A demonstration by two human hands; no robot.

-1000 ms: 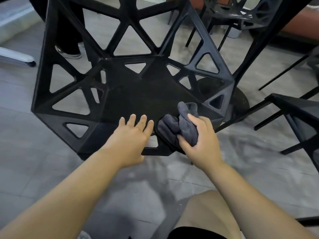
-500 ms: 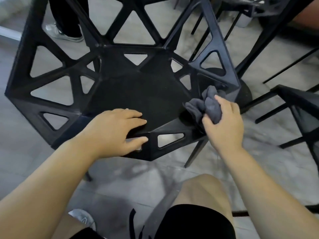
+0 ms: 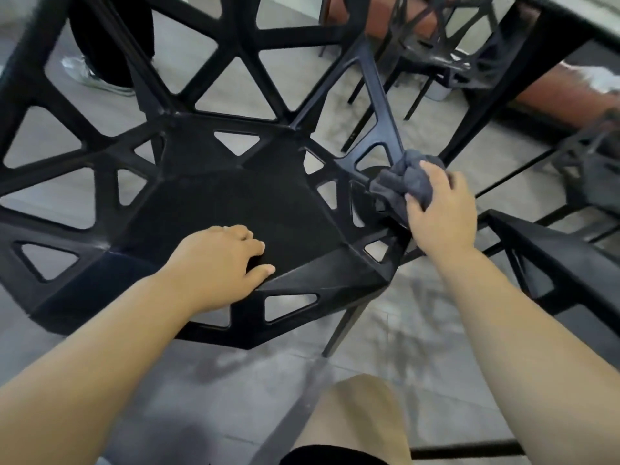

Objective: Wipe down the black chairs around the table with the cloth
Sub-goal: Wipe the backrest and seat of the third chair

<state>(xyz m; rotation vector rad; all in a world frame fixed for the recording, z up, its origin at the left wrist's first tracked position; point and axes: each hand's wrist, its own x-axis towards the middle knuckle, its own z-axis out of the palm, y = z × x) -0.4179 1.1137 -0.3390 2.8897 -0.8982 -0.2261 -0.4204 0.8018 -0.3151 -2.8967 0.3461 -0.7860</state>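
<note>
While my left hand [image 3: 218,260] rests on the front of the black chair [image 3: 235,203], my right hand [image 3: 439,209] holds the cloth [image 3: 406,181]. My left fingers are bent down onto the flat seat. My left thumb lies along the front edge. I am not holding anything in that hand. My right fingers and thumb are wrapped round the cloth. The cloth is dark grey and bunched up in a ball. It is pushed against the right side of the chair, where a slanted bar comes down to the seat corner. My two hands are well apart. Another chair [image 3: 553,260] stands just to the right. The counter [image 3: 570,15] is up at the top right. My bare knee [image 3: 362,417] shows below, over the grey floor [image 3: 419,330].
</note>
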